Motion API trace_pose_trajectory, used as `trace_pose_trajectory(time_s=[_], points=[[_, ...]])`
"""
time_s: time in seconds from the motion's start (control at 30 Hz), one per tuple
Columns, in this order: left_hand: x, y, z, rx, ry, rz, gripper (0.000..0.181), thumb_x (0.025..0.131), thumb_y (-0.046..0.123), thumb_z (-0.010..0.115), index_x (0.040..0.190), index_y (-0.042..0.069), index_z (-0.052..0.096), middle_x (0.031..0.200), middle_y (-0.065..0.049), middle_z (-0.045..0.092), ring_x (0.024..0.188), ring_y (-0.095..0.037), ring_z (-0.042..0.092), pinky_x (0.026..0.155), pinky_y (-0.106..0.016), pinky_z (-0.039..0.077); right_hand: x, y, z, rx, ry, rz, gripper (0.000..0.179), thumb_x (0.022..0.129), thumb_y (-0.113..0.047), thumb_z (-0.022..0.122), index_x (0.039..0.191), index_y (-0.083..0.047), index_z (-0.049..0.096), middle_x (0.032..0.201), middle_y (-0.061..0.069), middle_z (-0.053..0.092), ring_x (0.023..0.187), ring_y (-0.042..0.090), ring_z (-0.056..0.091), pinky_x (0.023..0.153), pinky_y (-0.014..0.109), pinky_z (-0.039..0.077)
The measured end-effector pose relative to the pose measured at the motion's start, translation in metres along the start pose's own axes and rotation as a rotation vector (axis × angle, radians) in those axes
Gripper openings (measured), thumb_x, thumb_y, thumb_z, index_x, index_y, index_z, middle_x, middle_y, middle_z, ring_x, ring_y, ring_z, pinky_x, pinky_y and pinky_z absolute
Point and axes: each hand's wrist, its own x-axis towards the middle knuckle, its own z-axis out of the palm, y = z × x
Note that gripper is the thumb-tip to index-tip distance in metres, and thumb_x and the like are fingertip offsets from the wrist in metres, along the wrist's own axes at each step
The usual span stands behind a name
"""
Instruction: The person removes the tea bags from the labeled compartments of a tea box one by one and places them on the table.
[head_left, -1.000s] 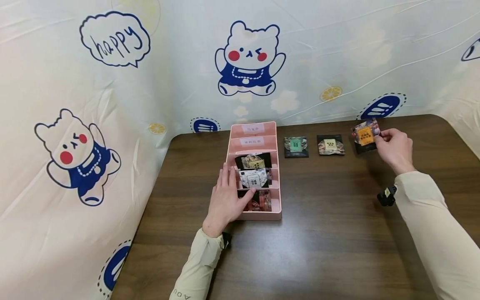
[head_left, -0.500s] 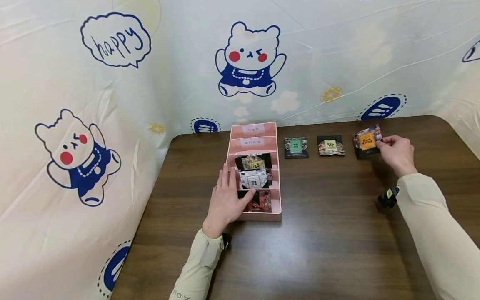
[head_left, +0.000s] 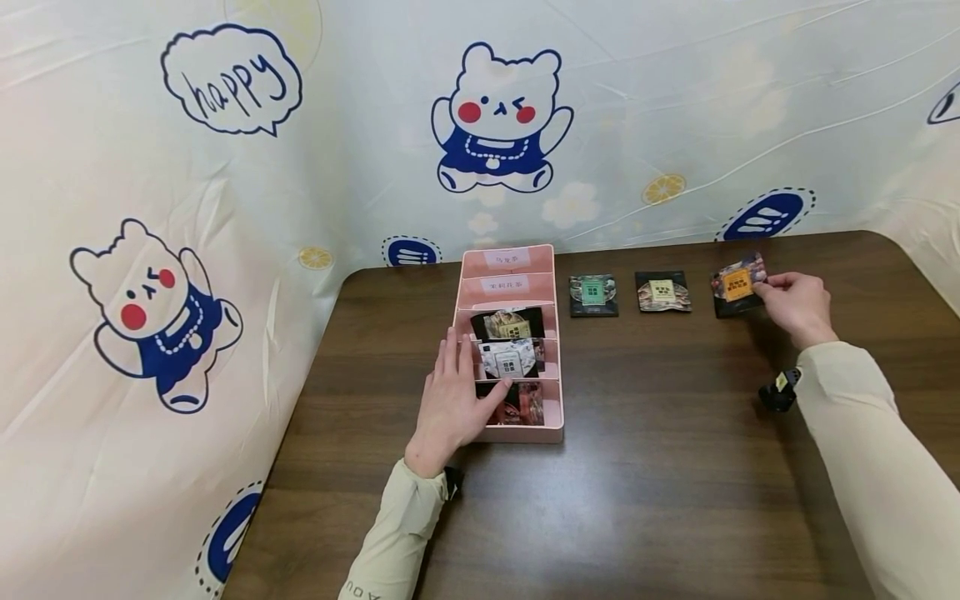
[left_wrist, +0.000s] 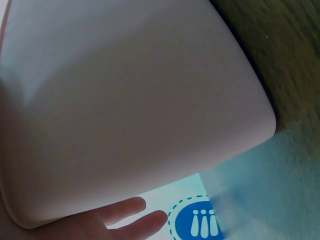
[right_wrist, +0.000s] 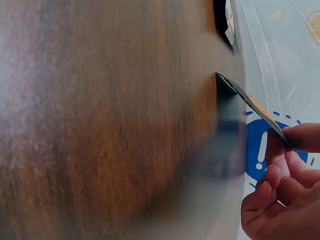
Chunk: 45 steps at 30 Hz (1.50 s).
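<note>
My right hand [head_left: 797, 307] pinches the right edge of a dark tea packet with an orange label [head_left: 738, 285] at the back right of the table. In the right wrist view this tea packet [right_wrist: 255, 110] is seen edge-on, slanting from the thumb and fingers down toward the wood. My left hand [head_left: 453, 400] lies along the left side of a pink divided box [head_left: 553, 421], fingers straight and thumb reaching over its front compartment. Several tea packets stand in the box, among them a white-labelled one [head_left: 508, 358] and a red one [head_left: 525, 404]. The left wrist view is mostly filled by the box's wall [left_wrist: 135, 110].
A green-labelled tea packet [head_left: 592, 296] and a cream-labelled one [head_left: 663, 292] lie in a row between the box and the right hand. Paper labels [head_left: 507, 258] mark the box's rear dividers. A printed cloth [head_left: 375, 125] hangs behind the brown wooden table [head_left: 637, 467].
The orange-labelled tea packet has come down and slightly right, nearer the table, with my right hand still pinching it. My left hand has stayed at the box.
</note>
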Motion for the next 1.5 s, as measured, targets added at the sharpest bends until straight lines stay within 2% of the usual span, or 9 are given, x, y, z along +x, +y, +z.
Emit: trace_pose_trajectory(time_s=[0.27, 0.6, 0.83, 1.33, 1.5], points=[[0.0, 0.001, 0.0, 0.002, 0.005, 0.004, 0.096, 0.087, 0.069, 0.046, 0.155, 0.009, 0.014, 0.164, -0.009, 0.001, 0.15, -0.034, 0.011, 0.11, -0.061, 0.03, 0.002, 0.004, -0.004, -0.016, -0.016, 0.028, 0.065, 0.097, -0.045, 0.046, 0.132, 0.009, 0.047, 0.132, 0.033, 0.044, 0.105, 0.038, 0.04, 0.07, 0.035, 0.038], [-0.001, 0.002, 0.0, 0.031, 0.009, -0.001, 0.096, 0.087, 0.068, 0.047, 0.155, 0.008, 0.016, 0.164, -0.011, 0.002, 0.15, -0.034, 0.012, 0.109, -0.06, 0.032, 0.006, 0.006, -0.005, -0.092, 0.007, 0.007, 0.06, 0.096, -0.041, 0.048, 0.128, 0.01, 0.051, 0.128, 0.034, 0.05, 0.108, 0.041, 0.043, 0.069, 0.034, 0.038], [-0.001, 0.002, 0.001, 0.028, 0.008, 0.0, 0.097, 0.087, 0.068, 0.047, 0.155, 0.007, 0.016, 0.164, -0.01, 0.001, 0.15, -0.034, 0.012, 0.109, -0.06, 0.032, 0.009, 0.009, -0.005, -0.139, 0.009, 0.001, 0.062, 0.096, -0.043, 0.047, 0.127, 0.01, 0.052, 0.125, 0.034, 0.054, 0.104, 0.041, 0.047, 0.069, 0.035, 0.038], [0.0, 0.001, 0.001, 0.025, 0.01, 0.003, 0.097, 0.087, 0.069, 0.046, 0.155, 0.008, 0.015, 0.164, -0.01, 0.001, 0.15, -0.035, 0.012, 0.109, -0.06, 0.032, 0.009, 0.009, -0.003, -0.158, -0.008, -0.019, 0.063, 0.097, -0.043, 0.046, 0.129, 0.012, 0.048, 0.122, 0.034, 0.054, 0.104, 0.042, 0.048, 0.07, 0.037, 0.039], [0.0, 0.001, 0.0, 0.022, 0.001, -0.001, 0.097, 0.087, 0.07, 0.045, 0.155, 0.008, 0.014, 0.164, -0.009, 0.0, 0.15, -0.034, 0.011, 0.109, -0.06, 0.032, 0.008, 0.008, -0.004, -0.176, -0.02, -0.023, 0.064, 0.097, -0.043, 0.046, 0.13, 0.012, 0.046, 0.122, 0.034, 0.053, 0.102, 0.042, 0.048, 0.074, 0.042, 0.042]])
